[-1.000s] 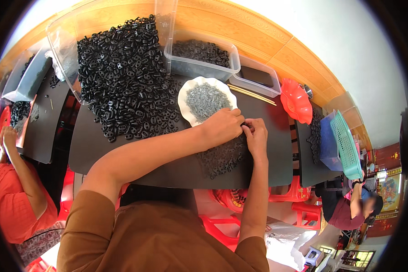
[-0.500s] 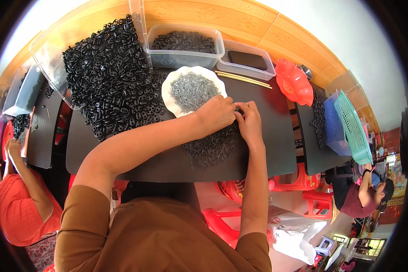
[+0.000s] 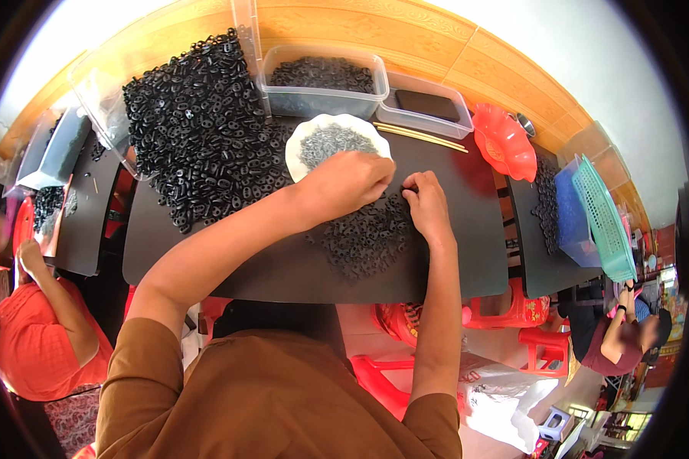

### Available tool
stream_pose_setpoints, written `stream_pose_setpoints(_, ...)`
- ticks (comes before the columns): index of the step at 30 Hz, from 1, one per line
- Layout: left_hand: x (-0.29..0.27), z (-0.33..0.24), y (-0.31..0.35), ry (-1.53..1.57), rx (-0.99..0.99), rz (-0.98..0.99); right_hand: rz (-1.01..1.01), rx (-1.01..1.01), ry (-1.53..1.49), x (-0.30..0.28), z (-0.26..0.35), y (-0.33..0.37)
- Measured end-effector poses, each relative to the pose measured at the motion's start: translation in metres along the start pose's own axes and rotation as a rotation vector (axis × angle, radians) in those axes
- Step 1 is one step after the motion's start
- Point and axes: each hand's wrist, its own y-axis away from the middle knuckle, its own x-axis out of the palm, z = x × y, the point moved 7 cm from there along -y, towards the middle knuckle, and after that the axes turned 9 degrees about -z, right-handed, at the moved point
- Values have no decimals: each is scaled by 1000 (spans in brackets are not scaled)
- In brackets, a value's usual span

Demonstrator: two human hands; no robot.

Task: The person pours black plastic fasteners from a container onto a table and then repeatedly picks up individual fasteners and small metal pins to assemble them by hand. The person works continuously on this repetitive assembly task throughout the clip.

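Observation:
My left hand [image 3: 351, 182] is closed above the near edge of a white scalloped dish [image 3: 293, 157]. Its fingertips are turned away, so what they hold, if anything, is hidden. Small translucent grey pieces [image 3: 331, 145] fill the dish. To the right, my right hand [image 3: 429, 203] pinches a small black plastic piece between thumb and forefinger. The two hands are apart. Between my forearms lies a loose spread of small black pieces [image 3: 366, 241] on the dark table [image 3: 298, 279]. Left of the dish rises a big heap of black oval pieces with holes [image 3: 199, 126].
Behind the dish stand a clear tub [image 3: 321, 102] of dark pieces and a shallow clear box [image 3: 455, 126]. Wooden chopsticks [image 3: 421, 136] and a red scalloped bowl [image 3: 505, 145] are at the right. Another person [image 3: 50, 329] sits at left; one in maroon [image 3: 608, 348] is at right.
My left hand has drawn away from my right, moving left and closing over the dish's near edge. My right hand stays near its place. The view has shifted slightly.

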Motion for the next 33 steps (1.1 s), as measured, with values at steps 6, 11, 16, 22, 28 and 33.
stream_pose_setpoints(6, -47, 14, 100, 202, -309, -9, 121, 27, -1, 2, 2, -6)
stream_pose_setpoints(11, -48, 5, 154, 198, -282, -63, 205, 48, -23, 4, 7, -14)
stream_pose_setpoints(16, -53, 10, 163, 252, -325, -113, -54, 9, -54, -18, 26, 4)
stream_pose_setpoints(22, -66, 27, 175, 310, -489, -158, -246, -187, -342, 1, 144, 77)
stream_pose_setpoints(28, -69, 45, 182, 530, -695, -208, 18, 277, -996, 61, 165, 99)
stream_pose_setpoints(33, -70, 61, 196, 735, -800, -280, 156, 394, -1041, 84, 167, 104)
